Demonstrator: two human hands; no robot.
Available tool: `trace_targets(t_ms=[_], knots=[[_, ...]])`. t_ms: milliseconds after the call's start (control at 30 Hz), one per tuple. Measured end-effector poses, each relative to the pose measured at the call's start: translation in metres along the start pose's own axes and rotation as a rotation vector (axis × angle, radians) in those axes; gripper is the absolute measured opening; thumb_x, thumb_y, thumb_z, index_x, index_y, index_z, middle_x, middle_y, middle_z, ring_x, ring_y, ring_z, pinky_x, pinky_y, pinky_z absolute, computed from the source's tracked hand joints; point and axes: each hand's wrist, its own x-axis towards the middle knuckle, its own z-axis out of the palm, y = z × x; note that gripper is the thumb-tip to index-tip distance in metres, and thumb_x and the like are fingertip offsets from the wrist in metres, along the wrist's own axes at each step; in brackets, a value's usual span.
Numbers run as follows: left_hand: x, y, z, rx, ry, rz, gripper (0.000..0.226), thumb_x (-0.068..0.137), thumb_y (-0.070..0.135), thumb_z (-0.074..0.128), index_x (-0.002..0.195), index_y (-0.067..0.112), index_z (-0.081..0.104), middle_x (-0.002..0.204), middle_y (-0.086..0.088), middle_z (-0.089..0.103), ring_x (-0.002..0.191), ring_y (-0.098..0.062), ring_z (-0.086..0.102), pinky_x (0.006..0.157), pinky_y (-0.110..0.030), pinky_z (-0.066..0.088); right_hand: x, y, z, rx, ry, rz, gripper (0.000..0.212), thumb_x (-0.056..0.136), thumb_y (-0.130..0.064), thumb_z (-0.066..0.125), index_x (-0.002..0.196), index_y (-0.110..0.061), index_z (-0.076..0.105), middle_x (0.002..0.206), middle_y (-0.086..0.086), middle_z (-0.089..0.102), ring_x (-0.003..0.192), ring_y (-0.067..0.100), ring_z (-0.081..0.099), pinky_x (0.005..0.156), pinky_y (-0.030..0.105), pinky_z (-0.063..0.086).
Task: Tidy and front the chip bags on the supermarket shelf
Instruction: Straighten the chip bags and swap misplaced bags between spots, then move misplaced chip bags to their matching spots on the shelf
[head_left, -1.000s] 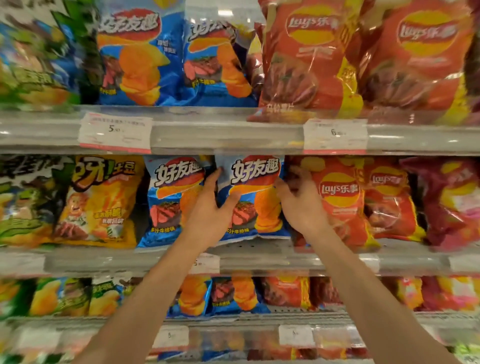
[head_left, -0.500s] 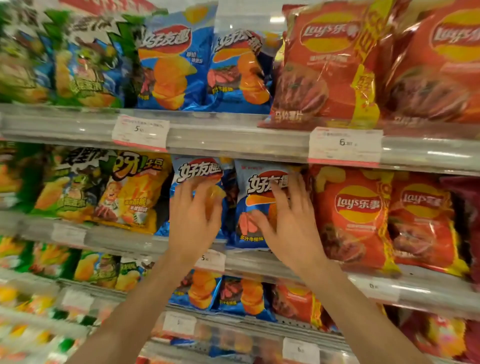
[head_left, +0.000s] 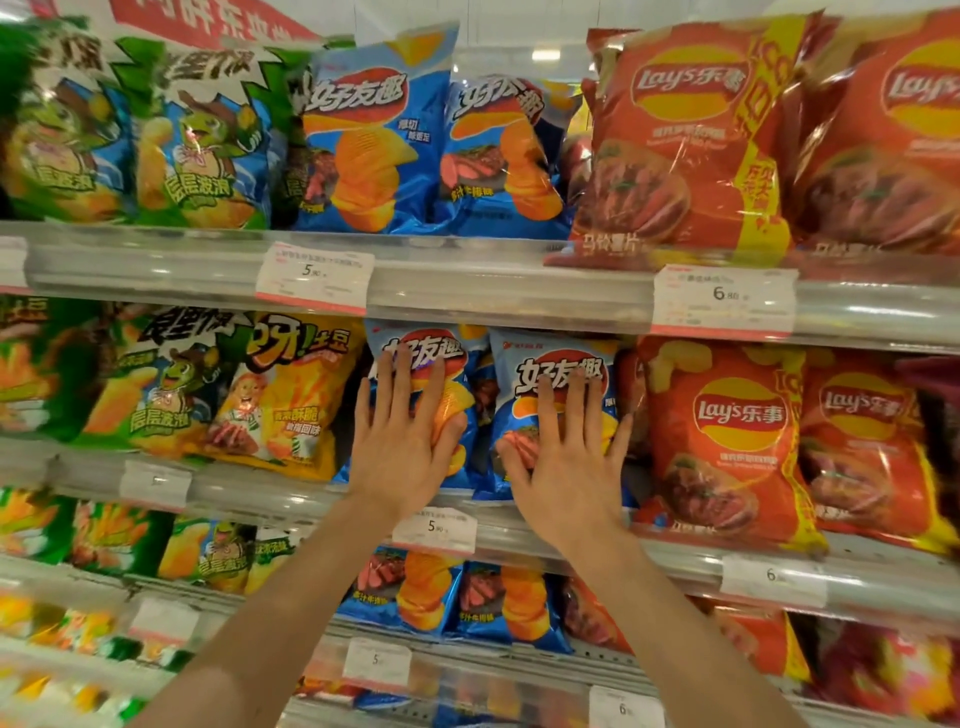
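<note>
Hands lay flat on two blue bags on the middle shelf (head_left: 291, 499), side by side. Left hand (head_left: 402, 447) pressed the left blue bag (head_left: 457, 364), fingers straight and slightly spread, gripping nothing. Right hand (head_left: 566, 467) pressed the right blue bag (head_left: 550, 358), fingers splayed open, thumb out to the left, also holding nothing. Both bags stood upright facing front, white lettering 好友趣 on a red oval. Just right of them stood a red bag (head_left: 727, 441) with "Lay's 乐事" on a yellow-and-red logo; left of them a yellow bag (head_left: 291, 405) reading 呀!土豆. Price tag (head_left: 434, 529) under the hands read 5.90. Upper tags read 5.90 (head_left: 314, 278) and 6.80 (head_left: 723, 301). Smaller print on the bags was too blurred to read.
</note>
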Motion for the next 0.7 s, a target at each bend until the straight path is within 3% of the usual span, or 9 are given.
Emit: trace_targets(t_ms=[267,400,500,567,700], knots=[[-0.001,0.001,-0.007,-0.054,-0.023,-0.014,0.070,0.103,0.060,0.023,0.163,0.025,0.018,0.171,-0.015,0.011,0.159,-0.033,0.003,0.127,-0.055,0.012,0.002,0.001,-0.006,0.018,-0.096,-0.019,0.083,0.097,-0.068,0.017,0.162,-0.022,-0.003,0.169,0.012,-0.015,0.154,0.030,-0.020,0.120,0.064,-0.009],[-0.011,0.005,-0.022,-0.160,-0.027,-0.053,0.069,0.102,0.059,0.027,0.162,0.025,0.026,0.171,-0.013,0.013,0.159,-0.031,0.005,0.127,-0.052,0.011,-0.003,0.009,-0.011,0.196,-0.007,-0.043,0.083,0.097,-0.068,0.024,0.162,-0.017,0.012,0.170,0.012,-0.001,0.157,0.028,-0.010,0.123,0.060,-0.002],[-0.039,0.008,-0.031,-0.283,-0.041,-0.092,0.068,0.101,0.058,0.031,0.159,0.023,0.034,0.169,-0.012,0.023,0.157,-0.033,0.018,0.125,-0.053,0.020,-0.020,0.011,-0.018,0.320,0.049,-0.028,0.077,0.100,-0.062,0.033,0.160,-0.016,0.019,0.170,0.012,0.006,0.157,0.027,-0.001,0.126,0.054,0.002],[-0.061,0.009,-0.035,-0.376,-0.054,-0.092,0.065,0.101,0.054,0.037,0.156,0.019,0.040,0.166,-0.012,0.032,0.154,-0.034,0.026,0.121,-0.056,0.029,-0.039,0.009,-0.021,0.409,0.020,-0.008,0.077,0.099,-0.062,0.034,0.161,-0.017,0.019,0.170,0.010,0.005,0.158,0.024,-0.001,0.127,0.049,0.001],[-0.104,0.010,-0.050,-0.555,-0.071,-0.161,0.060,0.101,0.050,0.042,0.155,0.022,0.040,0.163,-0.001,0.035,0.152,-0.021,0.028,0.122,-0.051,0.031,-0.089,0.003,-0.027,0.535,-0.019,-0.013,0.074,0.099,-0.063,0.035,0.161,-0.024,0.019,0.171,-0.003,-0.001,0.156,0.010,-0.009,0.127,0.040,0.001]])
